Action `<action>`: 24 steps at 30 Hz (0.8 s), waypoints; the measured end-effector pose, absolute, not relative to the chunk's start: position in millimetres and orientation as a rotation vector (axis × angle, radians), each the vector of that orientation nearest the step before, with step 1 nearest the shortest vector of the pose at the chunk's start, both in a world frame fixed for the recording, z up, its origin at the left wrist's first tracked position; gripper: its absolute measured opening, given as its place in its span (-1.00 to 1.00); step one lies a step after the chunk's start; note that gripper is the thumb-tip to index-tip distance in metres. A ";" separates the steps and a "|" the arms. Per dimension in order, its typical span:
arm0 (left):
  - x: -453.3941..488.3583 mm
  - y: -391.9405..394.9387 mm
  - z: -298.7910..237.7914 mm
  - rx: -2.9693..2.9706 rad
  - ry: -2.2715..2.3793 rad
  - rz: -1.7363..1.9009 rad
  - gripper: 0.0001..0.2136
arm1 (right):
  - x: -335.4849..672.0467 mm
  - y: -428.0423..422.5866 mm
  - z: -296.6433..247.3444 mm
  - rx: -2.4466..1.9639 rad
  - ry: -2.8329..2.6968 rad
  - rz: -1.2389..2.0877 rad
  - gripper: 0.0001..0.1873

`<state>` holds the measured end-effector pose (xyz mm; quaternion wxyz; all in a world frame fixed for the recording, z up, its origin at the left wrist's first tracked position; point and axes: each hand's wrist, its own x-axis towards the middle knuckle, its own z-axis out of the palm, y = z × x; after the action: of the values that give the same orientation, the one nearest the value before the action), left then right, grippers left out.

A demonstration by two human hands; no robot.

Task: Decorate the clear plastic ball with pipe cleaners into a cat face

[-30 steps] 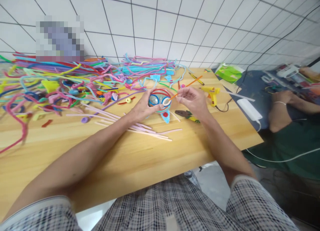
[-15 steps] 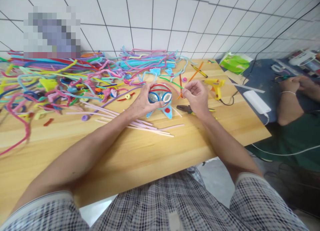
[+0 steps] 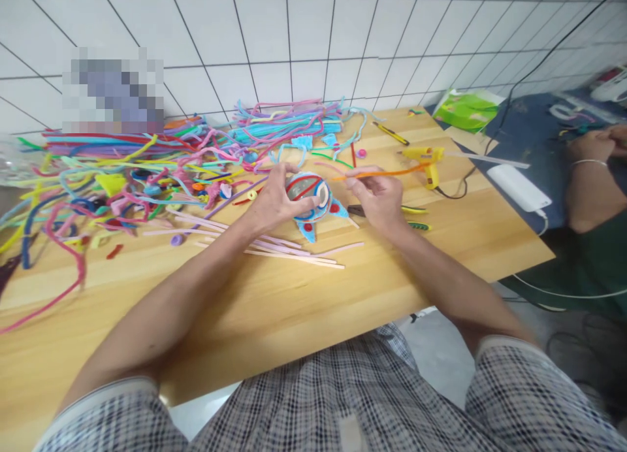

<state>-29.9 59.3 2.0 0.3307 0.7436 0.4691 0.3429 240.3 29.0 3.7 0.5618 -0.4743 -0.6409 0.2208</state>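
Note:
My left hand (image 3: 275, 204) is closed around a round, clear-domed craft piece (image 3: 300, 188), its thumb pressed on the near side. Red and blue pipe cleaner bands cross the dome, and a pale oval ring (image 3: 322, 193) sits by the thumb. Two blue points with red centres stick out toward me; one is this blue point (image 3: 307, 231). My right hand (image 3: 379, 200) pinches an orange pipe cleaner (image 3: 404, 172), held roughly level with its tip toward the craft piece. Under that hand lie dark-jawed pliers (image 3: 356, 210), partly hidden.
Loose pipe cleaners (image 3: 142, 171) heap at the left, with a blue bundle (image 3: 289, 125) by the wall. Pale pink strips (image 3: 294, 253) lie in front. A yellow glue gun (image 3: 425, 161), a utility knife (image 3: 390, 133) and a white power adapter (image 3: 519, 187) are right, near another person's arm (image 3: 585, 184).
The orange pipe cleaner has swung from a steep slant to nearly level in my right hand. My left hand has turned the craft piece, shifting its blue points. The view has shifted slightly.

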 end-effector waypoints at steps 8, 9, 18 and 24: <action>-43.5 62.5 19.4 2.021 1.205 0.743 -0.23 | 236.0 20.0 -3.6 -1.056 -1.726 0.127 -0.83; -43.3 62.6 16.9 2.005 1.227 0.753 -0.24 | 237.4 19.4 -3.7 -1.051 -1.745 0.072 -0.82; -19.3 50.7 -15.6 1.827 1.173 1.038 -0.23 | 242.3 15.4 -3.6 -0.950 -1.897 0.121 -0.80; -12.7 40.1 -14.3 1.894 1.262 1.039 -0.29 | 242.7 21.1 -8.8 -0.829 -2.006 0.075 -0.79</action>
<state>-12.7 40.1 -14.3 0.3145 0.7187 0.4787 0.3942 242.7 21.1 -8.8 0.4661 -0.3379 -0.8171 0.0307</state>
